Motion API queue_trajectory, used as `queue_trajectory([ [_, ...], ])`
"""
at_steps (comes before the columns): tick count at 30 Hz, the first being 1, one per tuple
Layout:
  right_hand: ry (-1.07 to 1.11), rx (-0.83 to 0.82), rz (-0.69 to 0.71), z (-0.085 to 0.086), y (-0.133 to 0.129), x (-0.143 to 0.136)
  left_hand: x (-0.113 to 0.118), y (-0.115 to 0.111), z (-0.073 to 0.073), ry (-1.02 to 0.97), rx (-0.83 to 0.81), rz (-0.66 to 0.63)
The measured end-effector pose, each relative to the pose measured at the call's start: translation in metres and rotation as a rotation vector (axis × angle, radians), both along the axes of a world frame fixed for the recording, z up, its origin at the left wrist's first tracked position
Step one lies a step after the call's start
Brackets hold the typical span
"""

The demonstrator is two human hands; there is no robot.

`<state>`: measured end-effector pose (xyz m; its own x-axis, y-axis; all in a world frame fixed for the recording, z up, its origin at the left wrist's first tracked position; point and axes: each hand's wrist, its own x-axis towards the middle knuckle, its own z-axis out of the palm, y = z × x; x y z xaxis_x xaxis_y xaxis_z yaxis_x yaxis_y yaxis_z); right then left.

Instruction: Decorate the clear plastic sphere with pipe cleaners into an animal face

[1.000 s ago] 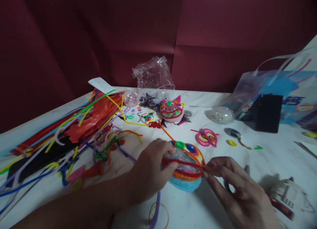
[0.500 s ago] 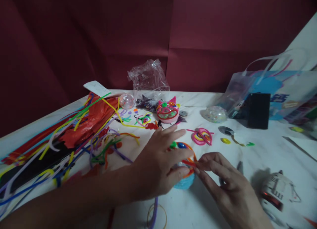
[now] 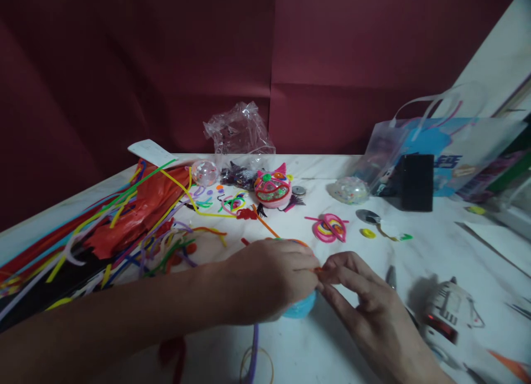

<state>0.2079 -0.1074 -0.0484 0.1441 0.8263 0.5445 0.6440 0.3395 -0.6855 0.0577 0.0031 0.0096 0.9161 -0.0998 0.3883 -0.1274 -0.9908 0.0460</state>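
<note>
A round craft ball point(image 3: 299, 308) with a light-blue fuzzy base and orange trim stands on the table, mostly hidden under my left hand point(image 3: 274, 279). The fingers of that hand curl over its top, and their tips reach its right side. There my right hand point(image 3: 360, 295) pinches a short orange pipe cleaner point(image 3: 318, 270) between thumb and fingers, close against the left fingertips. Behind them sits a pink cat-faced craft ball point(image 3: 272, 190). A pink looped pipe-cleaner piece point(image 3: 329, 228) lies beyond my right hand.
Loose pipe cleaners point(image 3: 124, 207) and red plastic point(image 3: 120, 229) cover the left side. A clear ball point(image 3: 204, 174) and a crumpled clear bag point(image 3: 240, 132) stand behind. On the right are a white glue gun point(image 3: 450, 312), a black box point(image 3: 417, 183) and a see-through tote bag point(image 3: 468, 151).
My left hand's spread fingers have come down and closed over the ball, covering its face. My right hand keeps its pinch at the ball's side. The view has shifted slightly right.
</note>
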Motion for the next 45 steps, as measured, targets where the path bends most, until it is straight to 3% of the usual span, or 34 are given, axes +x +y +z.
queue_trajectory([
  [3,0.018,-0.018,0.007,-0.005,0.002,0.001,-0.001,0.009,-0.016,-0.129,-0.020,-0.105],
  [9,0.059,0.001,0.013,-0.009,0.004,0.002,-0.001,0.012,-0.032,-0.263,-0.300,-0.002],
  [20,0.252,-0.041,0.056,-0.006,0.007,0.001,-0.005,0.013,-0.052,-0.477,-0.234,-0.041],
  [39,0.338,-0.141,0.059,0.005,0.015,0.002,-0.004,0.012,-0.055,-0.499,-0.214,-0.045],
  [45,0.329,-0.142,0.078,0.004,0.014,0.003,-0.006,0.010,-0.045,-0.398,-0.157,-0.008],
])
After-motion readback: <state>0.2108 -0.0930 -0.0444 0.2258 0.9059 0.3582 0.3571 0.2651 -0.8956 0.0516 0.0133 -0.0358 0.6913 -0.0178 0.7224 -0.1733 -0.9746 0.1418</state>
